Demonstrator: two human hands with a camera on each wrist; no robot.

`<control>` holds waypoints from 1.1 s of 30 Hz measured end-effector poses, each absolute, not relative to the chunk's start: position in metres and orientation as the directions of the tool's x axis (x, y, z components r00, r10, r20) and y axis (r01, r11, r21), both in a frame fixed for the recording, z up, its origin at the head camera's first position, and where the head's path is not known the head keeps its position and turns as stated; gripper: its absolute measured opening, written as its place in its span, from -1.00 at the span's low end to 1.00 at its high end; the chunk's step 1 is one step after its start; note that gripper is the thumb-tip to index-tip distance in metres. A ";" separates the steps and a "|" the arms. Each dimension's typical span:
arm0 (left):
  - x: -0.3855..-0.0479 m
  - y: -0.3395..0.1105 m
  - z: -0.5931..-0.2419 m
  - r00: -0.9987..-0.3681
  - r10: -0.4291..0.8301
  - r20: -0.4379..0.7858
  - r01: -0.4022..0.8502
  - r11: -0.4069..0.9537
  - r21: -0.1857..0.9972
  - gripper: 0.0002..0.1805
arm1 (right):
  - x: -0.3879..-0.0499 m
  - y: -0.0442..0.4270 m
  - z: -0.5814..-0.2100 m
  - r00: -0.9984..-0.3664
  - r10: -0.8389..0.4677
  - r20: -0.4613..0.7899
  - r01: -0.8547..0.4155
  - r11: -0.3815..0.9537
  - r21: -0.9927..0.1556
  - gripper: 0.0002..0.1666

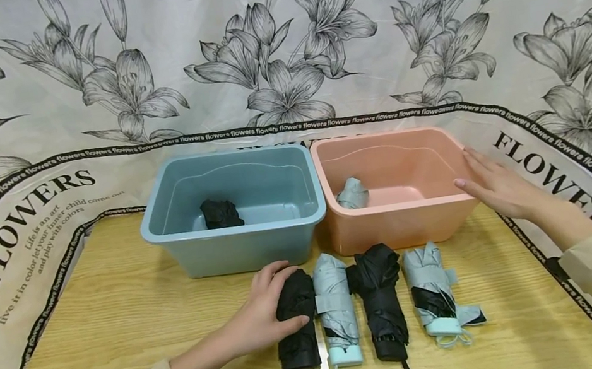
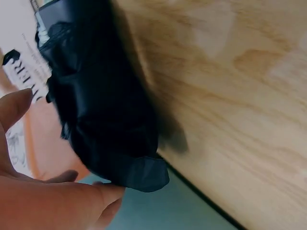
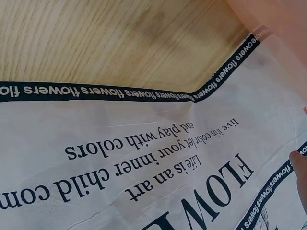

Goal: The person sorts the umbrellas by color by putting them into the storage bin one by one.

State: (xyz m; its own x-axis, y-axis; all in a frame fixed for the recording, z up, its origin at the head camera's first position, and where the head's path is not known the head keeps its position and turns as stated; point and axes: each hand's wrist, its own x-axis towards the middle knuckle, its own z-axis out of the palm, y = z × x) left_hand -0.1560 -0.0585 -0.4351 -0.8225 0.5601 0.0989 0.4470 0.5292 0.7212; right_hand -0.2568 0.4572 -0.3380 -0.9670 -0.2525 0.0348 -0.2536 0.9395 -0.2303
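Four compact folded umbrellas lie in a row on the wooden table. My left hand (image 1: 261,317) reaches over the leftmost black umbrella (image 1: 295,299), thumb across its upper side and fingers along its far left. In the left wrist view the fingers (image 2: 108,196) are by the umbrella's end, and the thumb stands apart from it. To its right lie a light blue umbrella (image 1: 338,312), a second black umbrella (image 1: 383,305) and another light blue umbrella (image 1: 431,292). My right hand (image 1: 506,188) rests at the right rim of the pink bin (image 1: 402,223), fingers extended.
A blue bin (image 1: 237,254) stands left of the pink bin, with a black umbrella (image 1: 221,213) inside. A light blue umbrella (image 1: 353,194) is in the pink bin. Flower-printed cloth (image 1: 274,41) rises behind and borders the table (image 1: 118,300).
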 end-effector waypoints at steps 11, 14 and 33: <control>-0.165 -0.052 -0.449 -0.818 0.576 0.008 0.404 0.564 0.720 0.14 | -0.256 0.458 -0.340 -0.965 -0.260 0.042 -0.263 0.936 -0.236 -0.06; -0.167 -0.050 -0.452 -0.809 0.588 -0.033 0.382 0.567 0.730 0.20 | -0.256 0.458 -0.341 -0.964 -0.261 0.048 -0.265 0.936 -0.230 -0.06; -0.182 -0.046 -0.463 -0.804 0.591 -0.071 0.348 0.562 0.750 0.33 | -0.255 0.455 -0.338 -0.965 -0.258 0.047 -0.262 0.940 -0.220 -0.06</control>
State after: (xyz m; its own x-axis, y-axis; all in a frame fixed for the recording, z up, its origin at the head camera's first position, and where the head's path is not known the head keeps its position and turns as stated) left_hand -0.1816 -0.0456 -0.4633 -0.8038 0.5908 -0.0705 0.3476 0.5625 0.7502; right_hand -0.2551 0.4554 -0.3375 -0.9650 -0.2580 0.0472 -0.2620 0.9396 -0.2203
